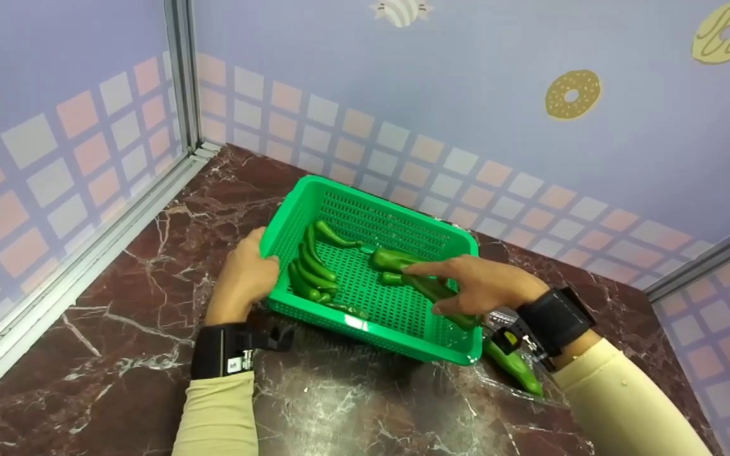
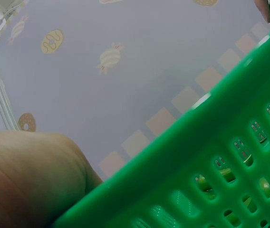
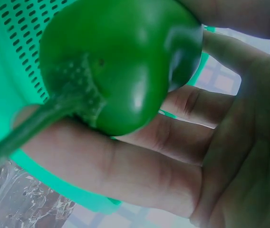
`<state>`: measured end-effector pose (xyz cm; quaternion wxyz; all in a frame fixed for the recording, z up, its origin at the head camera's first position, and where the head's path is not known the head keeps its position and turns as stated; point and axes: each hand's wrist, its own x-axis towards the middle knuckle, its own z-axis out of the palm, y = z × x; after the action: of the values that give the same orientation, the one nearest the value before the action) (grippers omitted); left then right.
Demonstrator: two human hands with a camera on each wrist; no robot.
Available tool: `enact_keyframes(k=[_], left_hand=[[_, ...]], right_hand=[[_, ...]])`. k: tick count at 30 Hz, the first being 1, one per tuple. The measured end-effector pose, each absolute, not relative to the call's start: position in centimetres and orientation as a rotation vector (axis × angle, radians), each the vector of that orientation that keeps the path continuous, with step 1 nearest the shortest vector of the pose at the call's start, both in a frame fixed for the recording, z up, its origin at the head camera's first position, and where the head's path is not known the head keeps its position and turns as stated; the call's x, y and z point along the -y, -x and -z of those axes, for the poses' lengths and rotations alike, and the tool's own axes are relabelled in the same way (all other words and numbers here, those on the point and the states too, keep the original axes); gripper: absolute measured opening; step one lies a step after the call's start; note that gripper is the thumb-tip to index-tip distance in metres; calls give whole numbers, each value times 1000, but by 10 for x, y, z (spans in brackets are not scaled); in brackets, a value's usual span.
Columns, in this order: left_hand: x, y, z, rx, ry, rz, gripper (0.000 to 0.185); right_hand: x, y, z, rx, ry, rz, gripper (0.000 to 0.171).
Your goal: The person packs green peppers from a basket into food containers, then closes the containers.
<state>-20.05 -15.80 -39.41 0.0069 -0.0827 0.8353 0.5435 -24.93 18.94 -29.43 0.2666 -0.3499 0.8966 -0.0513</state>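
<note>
One loose green pepper (image 1: pixel 514 366) nearest of all, lying on a crinkled clear bag (image 1: pixel 498 383) on the marble bench (image 1: pixel 118 354), just below the right wrist and outside the near right corner of the green basket (image 1: pixel 377 332). Long axis from far left to near right, roughly in line with the held one above it.

Next, the right hand (image 1: pixel 479 285) over the basket's near right part, fingers (image 3: pixel 139 166) curled under and around a long green pepper (image 1: pixel 441 294), thumb side on top, forefinger stretched along it. Firmly held, not resting on the mesh as far as can be told. Long axis slanting from far left down to near right, across the palm. Broad stem end (image 3: pixel 120 71) turned toward the wrist in the right wrist view, so probably stem to the near right and tip to the far left, toward the basket's middle.

Level with that, the left hand (image 1: pixel 244 275) clamped on the basket's left rim, fingers wrapped over the edge, nothing else in them; well apart from the held pepper, with the right hand plainly the nearer one.

Farther in, a bunch of slim peppers (image 1: pixel 311 275) against the left wall, mostly lengthwise near to far, and a fatter pepper (image 1: pixel 393 259) mid-floor, just beyond the forefinger.

Farthest, the pastel wall (image 1: pixel 466 95) with doughnut prints
</note>
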Motion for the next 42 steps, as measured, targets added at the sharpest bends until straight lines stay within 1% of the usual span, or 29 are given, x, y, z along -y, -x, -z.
enact_keyframes(k=[7, 28, 42], left_hand=[[158, 201, 395, -2618, 245, -1698, 63], [159, 201, 394, -2610, 251, -1688, 64], [160, 201, 395, -2618, 236, -1673, 63]], right_hand=[[-193, 250, 296, -2433, 989, 127, 75], [-199, 249, 290, -2466, 948, 163, 75], [-207, 250, 290, -2477, 1004, 139, 75]])
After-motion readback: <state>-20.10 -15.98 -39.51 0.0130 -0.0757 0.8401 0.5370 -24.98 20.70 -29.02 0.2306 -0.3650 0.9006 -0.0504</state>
